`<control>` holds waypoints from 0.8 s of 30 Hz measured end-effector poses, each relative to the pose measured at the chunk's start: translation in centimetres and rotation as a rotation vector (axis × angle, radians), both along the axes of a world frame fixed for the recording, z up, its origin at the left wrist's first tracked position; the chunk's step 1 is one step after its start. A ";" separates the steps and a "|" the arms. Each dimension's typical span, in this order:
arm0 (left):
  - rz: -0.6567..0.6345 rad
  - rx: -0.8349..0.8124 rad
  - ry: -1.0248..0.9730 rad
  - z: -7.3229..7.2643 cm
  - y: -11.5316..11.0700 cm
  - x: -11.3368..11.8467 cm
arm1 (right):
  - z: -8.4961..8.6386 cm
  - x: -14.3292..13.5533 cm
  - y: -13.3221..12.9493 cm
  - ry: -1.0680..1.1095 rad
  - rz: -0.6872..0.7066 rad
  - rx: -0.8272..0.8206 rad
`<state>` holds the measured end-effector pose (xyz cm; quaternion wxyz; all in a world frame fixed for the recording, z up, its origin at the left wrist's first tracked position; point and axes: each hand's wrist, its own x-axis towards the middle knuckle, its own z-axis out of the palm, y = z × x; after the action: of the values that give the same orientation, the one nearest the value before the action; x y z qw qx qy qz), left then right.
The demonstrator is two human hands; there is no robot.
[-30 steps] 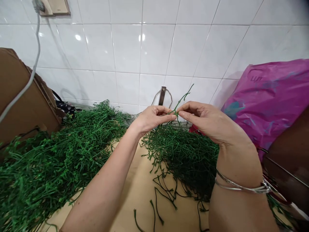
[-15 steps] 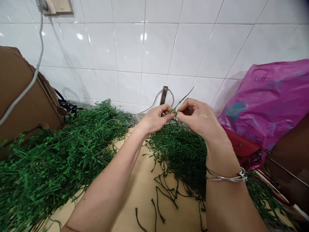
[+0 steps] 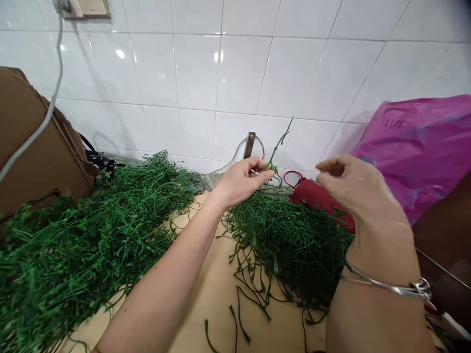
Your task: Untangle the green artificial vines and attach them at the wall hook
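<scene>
My left hand [image 3: 246, 180] pinches a thin green stem piece [image 3: 278, 147] between thumb and fingertips, its tip pointing up against the tiles. Off to the right, my right hand [image 3: 355, 184] is raised apart from it, above the red pouch, with thumb and fingers curved towards each other; whether anything is between them is too small to tell. Beneath the hands lies a pile of dark green stems [image 3: 290, 240]. A larger heap of green pieces [image 3: 106, 235] spreads at the left.
A cardboard box [image 3: 37, 142] stands at the left, behind a hanging white cable [image 3: 55, 93]. White wall tiles [image 3: 198, 68] rise behind. At the right are a red pouch [image 3: 312, 196] and a pink plastic bag [image 3: 415, 147]. Loose stems lie on the tan table [image 3: 206, 294].
My right hand has moved away to the right from the piece in my left hand, uncovering the red pouch. My left hand has stayed nearly in place with the stem piece.
</scene>
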<state>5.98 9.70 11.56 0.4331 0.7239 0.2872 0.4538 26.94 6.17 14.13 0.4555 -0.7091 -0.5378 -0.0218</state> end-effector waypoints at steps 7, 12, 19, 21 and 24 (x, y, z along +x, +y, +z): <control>-0.011 -0.040 -0.024 -0.6 0.5 0.3 | 0.3 -3.6 -0.9 0.018 0.645 -0.105; 0.061 -0.036 -0.037 -0.5 0.6 0.3 | -0.3 -3.6 -0.1 0.031 0.608 -0.119; 0.260 0.175 0.198 -0.2 -0.1 0.2 | -0.2 -3.6 0.1 -0.057 0.545 -0.077; 0.279 0.183 0.234 -0.3 -0.2 0.4 | -0.2 -3.7 -0.1 -0.058 0.531 -0.066; 0.203 0.150 0.174 -0.7 0.2 0.5 | -0.1 -4.0 -0.3 -0.019 0.578 -0.087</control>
<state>6.51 9.94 10.90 0.3031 0.7581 0.3606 0.4511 22.93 5.85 14.00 0.4067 -0.5453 -0.7222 0.1252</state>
